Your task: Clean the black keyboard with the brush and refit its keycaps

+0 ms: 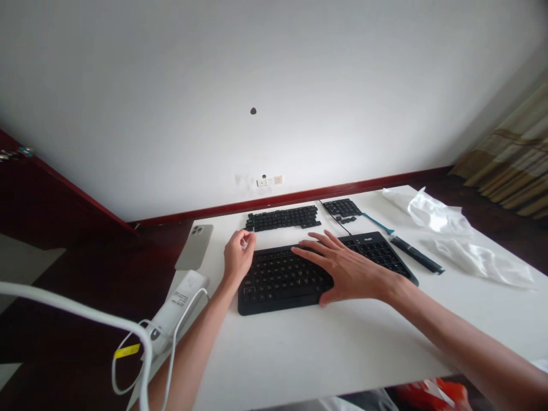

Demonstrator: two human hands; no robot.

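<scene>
- Although a small pale logo sat on the top edge of the black rectangular keyboard (278,279), it was too blurred to read with confidence; the key legends were unreadable too.
- Keyboard lay flat on the white tabletop (325,354), between both hands and the wall. Many keys in its upper right area looked bare or uneven, partly hidden by the hand.
- Left hand (238,255): narrow, fingers curled onto the thumb, just off the keyboard's upper left corner. Could not tell whether it pinched anything.
- Right hand (346,269): wide open, fingers spread, fingertips resting on the keys, holding nothing visible.
- Beyond the keyboard: two groups of loose black keycaps (282,218) (341,209), set in rows on the table.
- Right of those: thin blue pry tool (379,224) and long black bar (416,254), near crumpled white plastic sheets (432,211).
- Left side: titanium-coloured triple-camera phone (194,245), lying back up.
- Below it: white corded device (177,302) with small printed text, unreadable, and a yellow cable tag (127,351).
- Wall: white double outlet plate (269,180) above dark red skirting (299,197).
</scene>
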